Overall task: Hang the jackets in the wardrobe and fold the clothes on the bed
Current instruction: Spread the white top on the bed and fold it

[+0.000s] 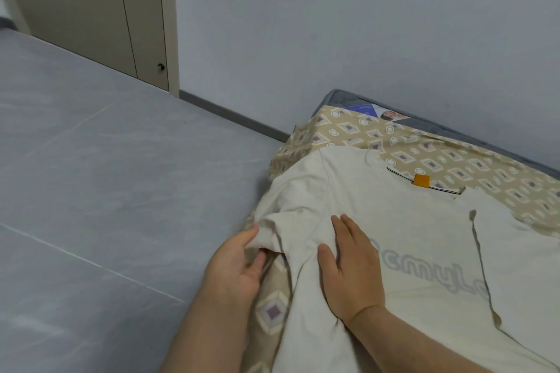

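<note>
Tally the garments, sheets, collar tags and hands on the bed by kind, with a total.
Cream T-shirt: 1
Patterned sheet: 1
Orange tag: 1
Hands: 2 (left hand pinches the sleeve with its fingers; right hand lies flat on the shirt)
Total: 5

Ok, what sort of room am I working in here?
Probably a bedroom: a low bed by the wall with a patterned sheet, a T-shirt spread on it, and tall doors, maybe a wardrobe, across the floor.
</note>
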A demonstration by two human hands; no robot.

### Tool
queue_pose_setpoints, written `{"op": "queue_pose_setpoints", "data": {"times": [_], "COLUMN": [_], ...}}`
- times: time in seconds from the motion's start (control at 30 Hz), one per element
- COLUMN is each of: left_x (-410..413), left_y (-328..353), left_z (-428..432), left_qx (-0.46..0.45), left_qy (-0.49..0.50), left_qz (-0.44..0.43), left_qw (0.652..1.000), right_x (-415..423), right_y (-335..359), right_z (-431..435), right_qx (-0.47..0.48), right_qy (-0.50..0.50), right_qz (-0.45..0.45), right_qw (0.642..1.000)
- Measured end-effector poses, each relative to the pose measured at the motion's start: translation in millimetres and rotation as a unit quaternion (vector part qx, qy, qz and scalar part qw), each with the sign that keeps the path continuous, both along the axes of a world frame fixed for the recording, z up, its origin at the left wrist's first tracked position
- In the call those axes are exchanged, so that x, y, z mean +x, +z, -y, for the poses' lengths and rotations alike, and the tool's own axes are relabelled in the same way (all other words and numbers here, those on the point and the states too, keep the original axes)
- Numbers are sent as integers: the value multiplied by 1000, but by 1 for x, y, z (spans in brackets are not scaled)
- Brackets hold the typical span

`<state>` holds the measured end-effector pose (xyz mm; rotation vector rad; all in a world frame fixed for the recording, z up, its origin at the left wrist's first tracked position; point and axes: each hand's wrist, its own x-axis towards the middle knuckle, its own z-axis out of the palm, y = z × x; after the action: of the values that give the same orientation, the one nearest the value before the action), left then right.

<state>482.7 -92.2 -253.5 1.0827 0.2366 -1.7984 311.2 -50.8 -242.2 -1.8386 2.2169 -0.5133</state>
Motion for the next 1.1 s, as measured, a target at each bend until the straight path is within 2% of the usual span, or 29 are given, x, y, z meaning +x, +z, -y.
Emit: {"op": "queue_pose_setpoints", "data": {"times": [0.07, 0.17, 0.33, 0.4, 0.53, 0.63, 0.77, 0.83, 0.9, 0.97, 1.1], "left_x": [-5, -9, -5, 4, 43, 50, 25, 13, 3, -8, -19], "left_y": [0, -4, -7, -3, 0, -9, -36, -37, -19, -3, 16], "left_z": [-11, -17, -11, -7, 15, 19, -4, -14, -14, -8, 6], "left_qx": [24, -8, -119, -159, -243, -205, -19, 50, 14, -32, -72], "left_qy": [-57, -117, -81, -58, 63, 74, -6, -28, -68, -131, -98], "left_qz": [42, 43, 91, 66, 2, -31, -7, -51, -78, -59, -37], "left_qw": [997, 992, 985, 983, 968, 975, 1000, 997, 995, 989, 992], "right_x": [0, 0, -1, -1, 0, 0, 0, 0, 1, 1, 2], "right_y": [-1, 0, -2, -2, -1, -1, -1, -1, -1, -1, 1], "right_z": [1, 0, 1, 0, 0, 0, -1, 0, 0, 0, -1], "right_qx": [3, 4, 1, 1, 1, 1, 1, -2, -3, -4, -4], "right_qy": [-1, -3, -6, -7, -9, -11, -13, -15, -11, -6, -11], "right_qz": [1, 6, 3, 9, 23, 29, 29, 28, 26, 18, 24], "right_qw": [1000, 1000, 1000, 1000, 1000, 1000, 999, 999, 1000, 1000, 1000]}}
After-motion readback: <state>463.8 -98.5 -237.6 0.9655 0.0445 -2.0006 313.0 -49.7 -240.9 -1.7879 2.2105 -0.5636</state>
